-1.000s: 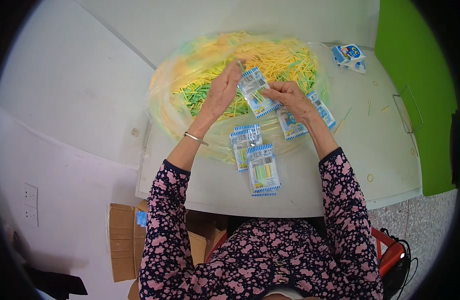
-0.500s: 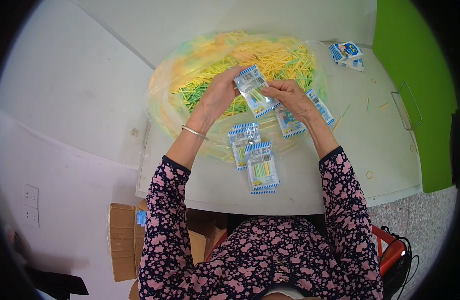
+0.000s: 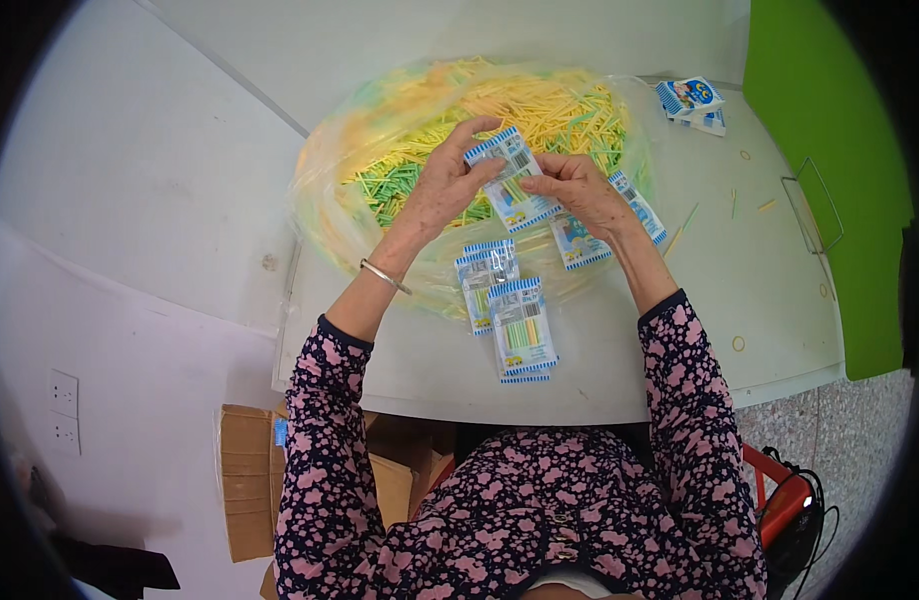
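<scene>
A small blue-and-white packet (image 3: 517, 208) with a clear window showing pale green and yellow sticks is held up between my hands. My left hand (image 3: 442, 192), with a bangle on its wrist, grips the packet's left edge, thumb over the front and fingers partly hidden behind. From the other side, my right hand (image 3: 587, 196) pinches it between thumb and fingers. Behind it lies an open clear plastic bag (image 3: 320, 195) heaped with loose green and yellow sticks (image 3: 390, 185). Closer to me are overlapping filled packets (image 3: 523, 330), and another packet (image 3: 577, 247) lies partly under my right hand.
More packets (image 3: 692, 97) are stacked at the table's far right. Loose sticks (image 3: 768, 206) and several rubber bands (image 3: 739, 343) are scattered on the right side. A green panel (image 3: 820, 90) with a wire handle (image 3: 818, 208) borders the table (image 3: 430, 385). Below left stands a cardboard box (image 3: 248, 480).
My left thumb has come round onto the packet's front, and the left fingers have shifted at its edge. The right hand keeps its pinch almost in place.
</scene>
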`<state>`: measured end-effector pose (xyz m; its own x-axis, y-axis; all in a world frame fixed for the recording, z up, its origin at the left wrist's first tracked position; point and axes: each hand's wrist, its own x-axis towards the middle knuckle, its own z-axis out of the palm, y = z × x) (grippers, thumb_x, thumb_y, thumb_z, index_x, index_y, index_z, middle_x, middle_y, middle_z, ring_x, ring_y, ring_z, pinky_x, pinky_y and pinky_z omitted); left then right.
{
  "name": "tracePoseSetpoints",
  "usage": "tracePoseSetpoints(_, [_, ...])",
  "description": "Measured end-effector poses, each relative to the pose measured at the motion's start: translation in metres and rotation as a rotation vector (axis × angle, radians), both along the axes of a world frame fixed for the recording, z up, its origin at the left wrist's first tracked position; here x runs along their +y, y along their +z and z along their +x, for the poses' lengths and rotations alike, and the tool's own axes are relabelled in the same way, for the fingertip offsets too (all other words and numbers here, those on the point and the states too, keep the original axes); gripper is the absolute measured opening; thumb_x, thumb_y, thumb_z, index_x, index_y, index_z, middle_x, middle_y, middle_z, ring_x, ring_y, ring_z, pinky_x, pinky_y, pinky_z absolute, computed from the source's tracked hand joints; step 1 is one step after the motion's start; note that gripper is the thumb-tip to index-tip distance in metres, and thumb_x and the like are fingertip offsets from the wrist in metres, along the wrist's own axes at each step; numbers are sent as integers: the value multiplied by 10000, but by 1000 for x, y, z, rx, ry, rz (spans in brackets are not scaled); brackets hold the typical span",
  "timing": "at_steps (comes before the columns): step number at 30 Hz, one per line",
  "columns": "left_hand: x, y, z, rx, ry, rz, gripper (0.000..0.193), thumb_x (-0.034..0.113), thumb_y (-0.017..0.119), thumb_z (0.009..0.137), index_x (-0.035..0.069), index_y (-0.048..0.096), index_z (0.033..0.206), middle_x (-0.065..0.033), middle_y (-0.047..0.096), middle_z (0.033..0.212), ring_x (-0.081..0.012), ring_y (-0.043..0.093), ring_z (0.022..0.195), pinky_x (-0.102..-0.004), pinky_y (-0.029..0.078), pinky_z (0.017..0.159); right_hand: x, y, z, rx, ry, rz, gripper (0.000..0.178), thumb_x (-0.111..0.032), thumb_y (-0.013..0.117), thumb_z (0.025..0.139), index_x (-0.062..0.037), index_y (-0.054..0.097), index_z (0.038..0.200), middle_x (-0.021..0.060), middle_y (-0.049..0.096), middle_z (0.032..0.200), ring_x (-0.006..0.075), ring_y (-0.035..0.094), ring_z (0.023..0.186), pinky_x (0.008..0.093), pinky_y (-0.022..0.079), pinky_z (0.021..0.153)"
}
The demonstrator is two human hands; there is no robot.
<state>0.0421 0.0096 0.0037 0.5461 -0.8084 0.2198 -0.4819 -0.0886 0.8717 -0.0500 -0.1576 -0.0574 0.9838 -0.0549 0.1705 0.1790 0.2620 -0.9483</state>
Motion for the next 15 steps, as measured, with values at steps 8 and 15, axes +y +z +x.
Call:
tracePoseSetpoints(8, [-2,3,-16,189,17,-64,573,54,650,814,33,352,1304,-77,599,1037,-124,581,933,-258,471,819,-2,-4,-3,-1,-7,-127,195,-256,687,803,-74,656,741,-65,524,637,9,415,569,191,285,489])
tracePoseSetpoints(15, [-1,-2,-26,58,55,-89,581,35,652,809,36,345,1302,-74,592,1014,-123,582,927,-256,476,811,3,1,-19,3,-18,-141,264,-285,690,799,-99,591,641,-98,417,562,9,318,500,212,218,453])
